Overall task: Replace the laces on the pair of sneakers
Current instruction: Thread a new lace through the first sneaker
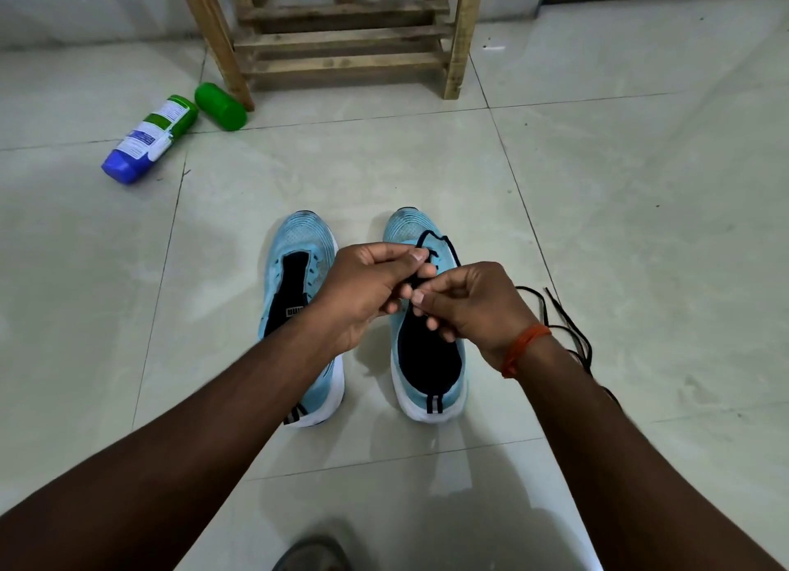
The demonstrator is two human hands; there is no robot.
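Note:
Two light blue sneakers with white soles stand side by side on the tiled floor, toes away from me. The left sneaker (299, 246) has bare eyelets and no lace. Over the right sneaker (410, 229) a black lace (439, 240) loops near the toe eyelets. My left hand (367, 284) and my right hand (469, 305) meet above its tongue, both pinching this lace between fingertips. Another black lace (568, 318) lies loose on the floor to the right, partly hidden behind my right wrist.
A wooden stool frame (341, 36) stands at the back. A bottle with a blue end (149, 139) and a green cap (220, 107) lie on the floor at the back left. A sandal tip (314, 553) shows at the bottom edge.

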